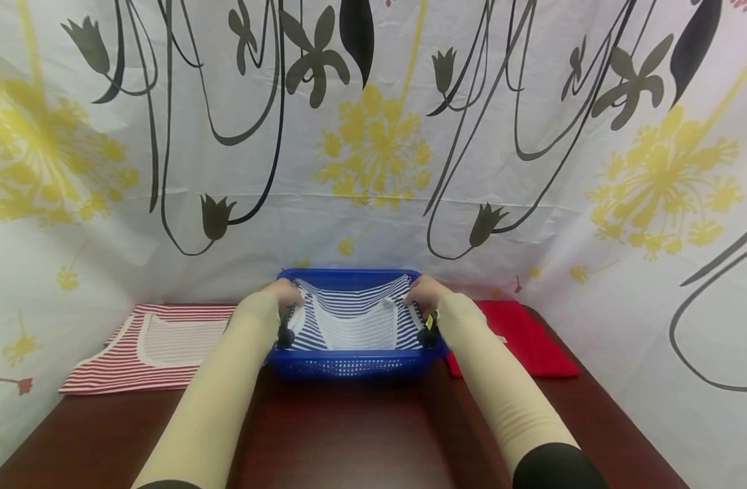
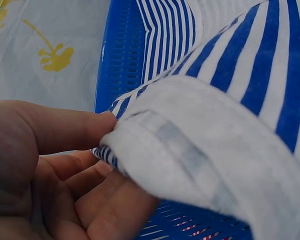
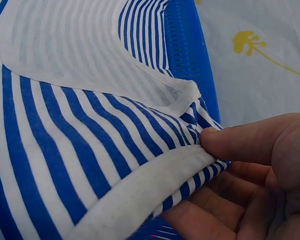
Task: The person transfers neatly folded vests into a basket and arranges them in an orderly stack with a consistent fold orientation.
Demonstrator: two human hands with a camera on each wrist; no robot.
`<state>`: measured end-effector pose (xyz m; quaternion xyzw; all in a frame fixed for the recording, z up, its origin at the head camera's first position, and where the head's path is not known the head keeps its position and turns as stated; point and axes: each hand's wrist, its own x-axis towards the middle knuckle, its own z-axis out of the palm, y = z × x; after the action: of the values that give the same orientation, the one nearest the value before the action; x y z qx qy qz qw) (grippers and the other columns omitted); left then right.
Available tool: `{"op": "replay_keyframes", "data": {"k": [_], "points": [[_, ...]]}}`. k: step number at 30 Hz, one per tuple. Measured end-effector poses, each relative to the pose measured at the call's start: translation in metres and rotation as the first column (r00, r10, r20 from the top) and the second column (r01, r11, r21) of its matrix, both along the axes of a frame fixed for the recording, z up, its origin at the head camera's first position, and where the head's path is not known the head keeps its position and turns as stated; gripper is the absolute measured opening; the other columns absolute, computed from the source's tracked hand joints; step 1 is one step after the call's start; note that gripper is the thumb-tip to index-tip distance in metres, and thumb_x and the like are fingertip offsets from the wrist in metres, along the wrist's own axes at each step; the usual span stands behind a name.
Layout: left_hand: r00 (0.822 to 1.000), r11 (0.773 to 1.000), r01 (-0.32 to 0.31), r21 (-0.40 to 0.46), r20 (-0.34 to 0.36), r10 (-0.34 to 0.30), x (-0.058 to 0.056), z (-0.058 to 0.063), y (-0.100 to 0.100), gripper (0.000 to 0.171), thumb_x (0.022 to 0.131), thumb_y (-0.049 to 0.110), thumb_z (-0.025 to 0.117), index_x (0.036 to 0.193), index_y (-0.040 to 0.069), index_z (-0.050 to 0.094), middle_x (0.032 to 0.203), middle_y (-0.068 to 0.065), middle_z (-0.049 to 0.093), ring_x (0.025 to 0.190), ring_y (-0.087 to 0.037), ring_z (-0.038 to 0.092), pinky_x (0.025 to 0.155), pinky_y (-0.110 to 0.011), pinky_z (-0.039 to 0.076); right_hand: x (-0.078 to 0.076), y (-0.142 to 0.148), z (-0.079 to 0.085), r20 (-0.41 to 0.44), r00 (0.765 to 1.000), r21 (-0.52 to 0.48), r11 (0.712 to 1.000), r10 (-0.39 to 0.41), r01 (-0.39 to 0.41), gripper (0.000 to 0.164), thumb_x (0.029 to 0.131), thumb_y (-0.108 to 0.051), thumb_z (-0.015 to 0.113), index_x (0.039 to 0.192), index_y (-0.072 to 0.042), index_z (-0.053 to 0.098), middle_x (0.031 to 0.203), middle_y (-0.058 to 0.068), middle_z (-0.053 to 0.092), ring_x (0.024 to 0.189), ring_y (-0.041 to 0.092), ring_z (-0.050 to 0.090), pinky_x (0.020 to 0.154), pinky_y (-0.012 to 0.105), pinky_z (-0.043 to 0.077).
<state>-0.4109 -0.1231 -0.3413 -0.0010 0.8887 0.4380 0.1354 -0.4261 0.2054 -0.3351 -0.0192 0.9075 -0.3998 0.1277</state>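
A blue-and-white striped tank top (image 1: 349, 304) with white edging is spread across a blue plastic basket (image 1: 349, 367). My left hand (image 1: 283, 294) pinches one shoulder strap between thumb and fingers at the basket's left side. In the left wrist view, the white binding (image 2: 190, 165) of the armhole curves away from that hand (image 2: 55, 165). On the other side, my right hand (image 1: 427, 292) pinches the opposite strap. The right wrist view has its thumb (image 3: 245, 140) on top of the striped fabric, with the fingers underneath. The basket's floor is mostly hidden by the tank top.
A red-and-white striped tank top (image 1: 129, 363) lies flat at the left. To the right, a red garment (image 1: 532, 343) lies on the dark wooden surface (image 1: 343, 435). Right behind the basket hangs a flower-patterned curtain (image 1: 373, 231).
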Motion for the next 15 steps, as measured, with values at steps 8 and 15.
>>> {"op": "replay_keyframes", "data": {"k": [8, 15], "points": [[0.999, 0.996, 0.034, -0.083, -0.039, -0.037, -0.0011, -0.0021, 0.0005, 0.027, 0.084, -0.002, 0.061, 0.107, -0.014, 0.059, 0.106, -0.022, 0.061, 0.084, -0.028, 0.063, 0.079, -0.035, 0.055, 0.0036, -0.0018, -0.0016, 0.005, 1.000, 0.033, 0.999, -0.021, 0.020, 0.039, 0.087, -0.001, 0.063, 0.123, 0.012, 0.055, 0.104, 0.020, 0.061, 0.081, 0.030, 0.063, 0.059, 0.037, 0.057], [0.998, 0.994, 0.050, -0.095, -0.031, -0.053, 0.0003, -0.0006, 0.0011, 0.029, 0.083, -0.002, 0.062, 0.109, -0.014, 0.058, 0.113, -0.025, 0.059, 0.091, -0.032, 0.063, 0.081, -0.037, 0.054, 0.0061, -0.0031, 0.0003, -0.011, 1.000, 0.060, 0.998, -0.010, 0.010, 0.020, 0.087, -0.002, 0.064, 0.104, 0.008, 0.061, 0.095, 0.017, 0.061, 0.081, 0.031, 0.063, 0.062, 0.039, 0.058]]}}
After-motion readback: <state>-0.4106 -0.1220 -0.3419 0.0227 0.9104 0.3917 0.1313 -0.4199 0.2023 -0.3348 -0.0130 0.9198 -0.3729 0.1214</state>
